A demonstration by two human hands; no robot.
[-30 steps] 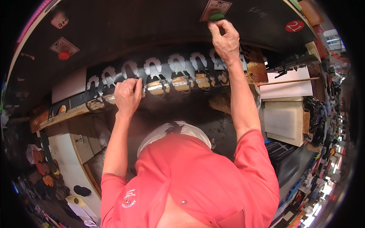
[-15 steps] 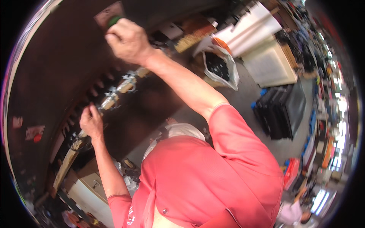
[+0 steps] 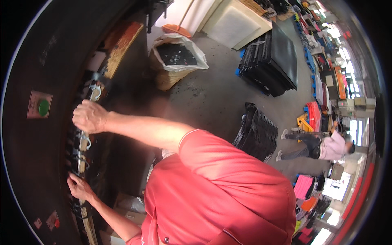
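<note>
A dark machine front [image 3: 41, 155] fills the left side. Along its inner edge runs a pale bar [image 3: 90, 228] fitted with several light loops of tube or wire [image 3: 84, 143]. My right hand [image 3: 90, 117] is closed over the upper part of this bar; its fingertips and whatever they grip are hidden. Lower down, my left hand [image 3: 80, 188] is at the bar with thumb and fingers drawn together, and I cannot make out anything between them. A round green button [image 3: 43, 107] sits on a plate left of my right hand. Below my left hand is a small red button [image 3: 56, 223].
An open white sack [image 3: 179, 55] of dark scraps stands on the floor. Beyond it are stacked black sheets [image 3: 269, 61], pale boards [image 3: 232, 26] and an orange broom head [image 3: 176, 30]. Another black stack [image 3: 256, 130] lies nearer. A person [image 3: 318, 145] stands at the far right.
My right hand has left the green button and come down to the bar. My left hand stays at the bar. The whole view has turned, bringing the person and the nearer black stack into sight.
</note>
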